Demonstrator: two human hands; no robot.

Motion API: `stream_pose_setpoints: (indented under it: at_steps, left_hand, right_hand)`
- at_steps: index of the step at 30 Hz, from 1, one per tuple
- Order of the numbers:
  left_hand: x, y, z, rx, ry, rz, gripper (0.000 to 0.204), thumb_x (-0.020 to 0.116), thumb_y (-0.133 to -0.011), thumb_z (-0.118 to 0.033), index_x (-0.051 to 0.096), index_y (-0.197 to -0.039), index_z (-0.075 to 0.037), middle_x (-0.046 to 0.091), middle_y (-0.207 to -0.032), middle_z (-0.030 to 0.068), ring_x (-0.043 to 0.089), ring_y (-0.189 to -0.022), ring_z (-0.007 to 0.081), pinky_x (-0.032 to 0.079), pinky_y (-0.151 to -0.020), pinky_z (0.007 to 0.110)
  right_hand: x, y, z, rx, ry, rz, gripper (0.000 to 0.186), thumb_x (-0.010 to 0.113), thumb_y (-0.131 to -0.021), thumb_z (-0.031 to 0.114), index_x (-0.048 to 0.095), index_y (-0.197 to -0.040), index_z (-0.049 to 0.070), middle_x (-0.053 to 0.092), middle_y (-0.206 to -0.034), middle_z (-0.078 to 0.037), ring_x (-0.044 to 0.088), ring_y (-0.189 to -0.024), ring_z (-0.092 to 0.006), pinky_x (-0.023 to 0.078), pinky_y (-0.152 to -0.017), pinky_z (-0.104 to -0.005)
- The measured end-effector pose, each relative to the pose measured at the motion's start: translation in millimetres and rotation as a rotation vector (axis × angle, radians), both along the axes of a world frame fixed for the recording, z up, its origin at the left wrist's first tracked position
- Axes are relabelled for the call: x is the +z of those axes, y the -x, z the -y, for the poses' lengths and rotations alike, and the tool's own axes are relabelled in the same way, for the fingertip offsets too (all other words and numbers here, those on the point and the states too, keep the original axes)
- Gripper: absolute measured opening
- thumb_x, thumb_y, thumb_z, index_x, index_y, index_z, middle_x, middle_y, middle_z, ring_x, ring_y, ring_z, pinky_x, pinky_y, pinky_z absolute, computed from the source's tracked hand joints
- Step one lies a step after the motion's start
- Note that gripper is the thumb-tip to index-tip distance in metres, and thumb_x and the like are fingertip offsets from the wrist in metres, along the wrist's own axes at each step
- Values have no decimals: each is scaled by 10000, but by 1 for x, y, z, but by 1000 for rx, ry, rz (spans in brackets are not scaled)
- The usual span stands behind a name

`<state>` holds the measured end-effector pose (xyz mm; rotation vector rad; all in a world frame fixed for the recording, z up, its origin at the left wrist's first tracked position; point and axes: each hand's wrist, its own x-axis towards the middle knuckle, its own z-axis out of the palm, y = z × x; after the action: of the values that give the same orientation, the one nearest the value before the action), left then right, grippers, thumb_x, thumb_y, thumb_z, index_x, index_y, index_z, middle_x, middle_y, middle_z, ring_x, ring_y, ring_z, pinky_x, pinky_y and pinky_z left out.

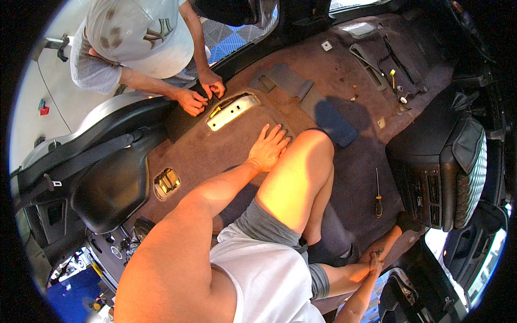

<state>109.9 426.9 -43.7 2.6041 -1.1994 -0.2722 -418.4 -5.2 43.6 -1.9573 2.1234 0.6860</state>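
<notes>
My left hand (269, 148) presses flat on the brown carpet (204, 167), fingers spread, with nothing in it. Just ahead of it, a pale metal bracket (232, 114) shows through a cut-out in the carpet. My right hand (375, 262) rests against my lower right leg; its fingers are small and shadowed, so their grip is unclear. Farther along the floor lies a screwdriver (378, 207) with an orange-and-black handle, apart from both hands. Across from me, a person in a white cap (156, 37) works with both hands (196, 101) at the dark trim beside the bracket.
A black console (428, 161) stands at the right. Dark mats (335, 121) lie folded on the carpet. Loose wiring with a yellow connector (393, 78) comes out of the floor at the far right. A second carpet cut-out (167, 183) is at the left, near the black side panel (110, 175).
</notes>
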Motion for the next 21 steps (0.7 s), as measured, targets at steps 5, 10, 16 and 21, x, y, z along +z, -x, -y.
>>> stream_pose_setpoints:
  at_steps: [5,10,16,21]
  left_hand:
    - [1,0,0,-10,-16,6,629,446,-921,-500,535,-1383,-83,478,-1457,177,307,-1452,358,112,-1191,599]
    - [1,-1,0,-9,-5,-4,637,450,-916,-502,539,-1381,-76,480,-1455,181,310,-1451,360,108,-1191,600]
    - [2,0,0,-6,0,-5,635,443,-918,-498,542,-1379,-74,480,-1455,183,309,-1451,360,105,-1192,600]
    - [2,0,0,3,2,-15,627,435,-924,-493,540,-1383,-80,481,-1453,182,304,-1454,356,101,-1196,594]
  right_hand:
    - [2,-4,-2,-25,-23,24,1059,701,-674,655,455,-1319,-148,555,-1297,-373,534,-1250,-465,416,-1064,-461]
    - [1,-2,-1,-3,-40,17,1098,683,-694,675,405,-1360,-152,545,-1303,-382,531,-1251,-475,415,-1065,-465]
    - [-1,1,1,24,-44,22,1141,666,-710,698,360,-1388,-166,532,-1312,-395,527,-1255,-482,412,-1070,-464]
    - [1,-2,0,65,-106,4,1104,663,-709,695,410,-1367,-155,512,-1334,-395,508,-1288,-462,407,-1075,-463]
